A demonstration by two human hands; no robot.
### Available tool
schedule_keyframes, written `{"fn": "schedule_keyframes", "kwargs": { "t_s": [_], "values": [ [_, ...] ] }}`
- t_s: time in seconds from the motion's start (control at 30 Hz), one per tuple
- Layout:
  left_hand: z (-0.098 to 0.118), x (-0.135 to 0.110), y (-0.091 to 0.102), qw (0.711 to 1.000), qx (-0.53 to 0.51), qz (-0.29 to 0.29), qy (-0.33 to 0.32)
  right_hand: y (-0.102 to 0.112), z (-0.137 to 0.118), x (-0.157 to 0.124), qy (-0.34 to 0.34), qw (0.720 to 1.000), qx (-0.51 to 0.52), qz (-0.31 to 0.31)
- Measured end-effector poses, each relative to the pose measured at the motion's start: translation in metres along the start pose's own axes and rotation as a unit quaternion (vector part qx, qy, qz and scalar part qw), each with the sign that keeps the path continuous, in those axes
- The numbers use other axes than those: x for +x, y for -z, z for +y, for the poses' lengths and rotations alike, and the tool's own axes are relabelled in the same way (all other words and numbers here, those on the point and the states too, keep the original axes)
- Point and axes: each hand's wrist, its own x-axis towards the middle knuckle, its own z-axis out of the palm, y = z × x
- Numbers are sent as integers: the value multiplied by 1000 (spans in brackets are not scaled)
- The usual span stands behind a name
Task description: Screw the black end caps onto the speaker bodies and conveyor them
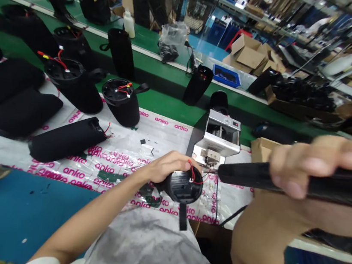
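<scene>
Along the left of the blue surface (13, 210), a white plastic sheet printed with pink "anko" lettering (120, 161) carries a row of black fabric-covered cylindrical speaker housings. One lies on its side near the sheet's front edge (66, 139), while another stands tilted behind it, with red and white wires rising from its open black top (121, 101). Toward the middle, the left hand (166, 167) is closed around a matching black cylindrical speaker housing (183, 186), holding it up just above the sheet's near edge, with the fingers wrapped over its side. A thin red wire (194, 173) loops from its end, and a black strap (183, 216) hangs below. Just beyond it, near the sheet's back edge, stands a silver metal bench machine (217, 133). On the right, the right hand (311, 165) is closed around the long black handle of a soldering iron (254, 175), and the iron's thin tip reaches just beside the held housing and its red wire, so the two hands are near each other but apart. A brown cardboard box (261, 149) sits behind the iron at the sheet's right end.
</scene>
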Motion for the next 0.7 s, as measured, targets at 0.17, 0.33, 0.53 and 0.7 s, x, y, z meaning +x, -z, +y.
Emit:
{"fn": "schedule_keyframes", "kwargs": {
  "t_s": [0.17, 0.33, 0.53, 0.7],
  "values": [
    [10, 6, 13, 997, -6, -72, 13, 16, 15, -13, -18, 994, -52, 92],
    [-2, -44, -22, 974, 119, 188, -35, 3, 60, -35, 18, 986, -50, 157],
    [-23, -77, -82, 915, 154, 374, -20, 9, 87, -44, -70, 990, 8, 123],
    [-20, -48, -69, 928, 160, 325, -87, 26, 84, -46, -123, 990, 57, 25]
  ]
}}
